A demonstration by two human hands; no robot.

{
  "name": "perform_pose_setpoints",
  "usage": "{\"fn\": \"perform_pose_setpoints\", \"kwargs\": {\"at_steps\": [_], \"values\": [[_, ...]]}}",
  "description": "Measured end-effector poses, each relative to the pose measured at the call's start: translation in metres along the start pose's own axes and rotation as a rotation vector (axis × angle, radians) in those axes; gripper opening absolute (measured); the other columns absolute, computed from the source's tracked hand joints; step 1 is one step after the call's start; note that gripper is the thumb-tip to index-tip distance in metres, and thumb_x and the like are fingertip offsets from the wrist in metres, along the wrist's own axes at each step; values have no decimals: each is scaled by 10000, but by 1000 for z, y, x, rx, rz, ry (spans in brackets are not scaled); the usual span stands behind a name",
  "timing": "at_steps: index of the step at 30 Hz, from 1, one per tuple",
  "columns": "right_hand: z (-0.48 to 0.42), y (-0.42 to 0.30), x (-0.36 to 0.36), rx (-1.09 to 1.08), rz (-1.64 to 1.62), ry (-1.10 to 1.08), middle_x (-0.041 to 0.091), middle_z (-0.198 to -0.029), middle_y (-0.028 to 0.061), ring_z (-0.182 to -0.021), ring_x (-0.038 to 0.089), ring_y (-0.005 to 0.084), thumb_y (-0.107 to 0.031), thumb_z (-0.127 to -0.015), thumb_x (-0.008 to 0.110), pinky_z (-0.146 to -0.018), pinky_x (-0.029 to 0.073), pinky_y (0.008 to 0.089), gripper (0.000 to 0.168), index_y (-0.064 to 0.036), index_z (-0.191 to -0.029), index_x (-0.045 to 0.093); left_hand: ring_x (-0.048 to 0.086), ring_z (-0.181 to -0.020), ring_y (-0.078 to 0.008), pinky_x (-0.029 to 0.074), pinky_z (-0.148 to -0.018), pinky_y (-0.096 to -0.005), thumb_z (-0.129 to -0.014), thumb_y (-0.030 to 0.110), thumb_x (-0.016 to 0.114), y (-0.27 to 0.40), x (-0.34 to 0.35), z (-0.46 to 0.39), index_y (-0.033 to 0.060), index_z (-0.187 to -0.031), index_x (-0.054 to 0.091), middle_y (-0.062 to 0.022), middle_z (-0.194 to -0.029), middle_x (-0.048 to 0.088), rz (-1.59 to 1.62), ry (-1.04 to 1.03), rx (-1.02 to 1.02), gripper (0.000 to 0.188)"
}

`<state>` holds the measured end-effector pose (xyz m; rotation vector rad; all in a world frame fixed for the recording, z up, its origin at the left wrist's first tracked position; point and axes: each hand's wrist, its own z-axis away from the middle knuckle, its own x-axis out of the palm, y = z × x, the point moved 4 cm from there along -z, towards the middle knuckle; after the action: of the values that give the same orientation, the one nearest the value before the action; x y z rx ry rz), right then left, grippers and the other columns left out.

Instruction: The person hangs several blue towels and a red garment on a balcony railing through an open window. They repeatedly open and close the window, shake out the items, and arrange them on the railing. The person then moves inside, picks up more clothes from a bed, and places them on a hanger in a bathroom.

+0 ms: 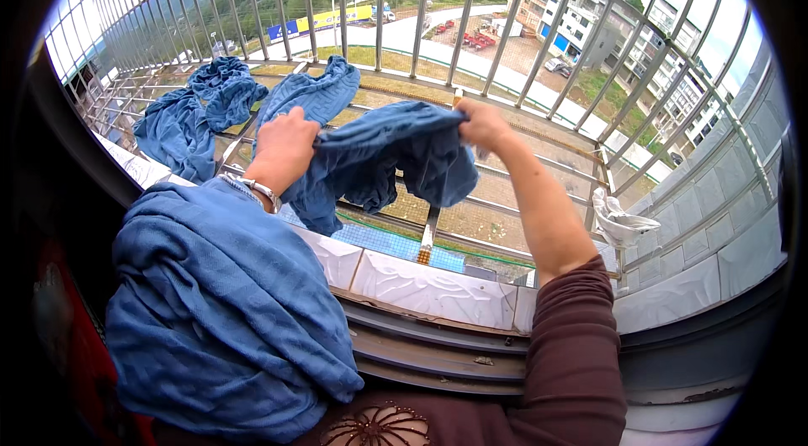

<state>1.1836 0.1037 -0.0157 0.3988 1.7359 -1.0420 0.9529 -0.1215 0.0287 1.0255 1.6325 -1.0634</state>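
Observation:
A length of blue cloth (pixel 404 137) is stretched between my two hands, over the floor bars of a window cage. My left hand (pixel 287 140) grips its left end; my right hand (pixel 481 124) pinches its right end, and loose folds hang below. A large bundle of blue cloth (pixel 221 307) is draped over my left forearm, above a bracelet (pixel 264 191) at the wrist. Just beyond my left hand, another blue cloth piece (pixel 315 92) lies on the bars; whether it joins the held cloth is unclear. Farther left lies a crumpled blue cloth (pixel 183 130).
Metal bars (pixel 379 10) enclose the cage ahead, with a floor of bars and mesh (pixel 499 219). A tiled sill (pixel 435 285) and window track (pixel 442 351) run before me. A white plastic bag (pixel 622 222) hangs at the right. Buildings and a road lie far below.

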Motion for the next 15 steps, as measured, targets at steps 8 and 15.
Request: {"fn": "perform_pose_setpoints", "kwargs": {"at_steps": [8,15], "values": [[58,-56,-215,-261,328,1180,667,-892,114,-797,657,245,-65,-826,492,-700,509,351,244,-168,-1006,621,555,-900,-309,455,-766,-386,-742,26,663,9,-74,5,100,-1054,584,-103,-966,506,427,889,172,330],[104,-47,-229,-355,-97,1223,665,-936,163,-911,625,351,-147,-824,513,-789,468,409,140,-111,-943,577,589,-890,-295,462,-779,-354,-808,51,588,-2,-78,3,75,-1072,563,-109,-973,582,474,921,11,267]]}}
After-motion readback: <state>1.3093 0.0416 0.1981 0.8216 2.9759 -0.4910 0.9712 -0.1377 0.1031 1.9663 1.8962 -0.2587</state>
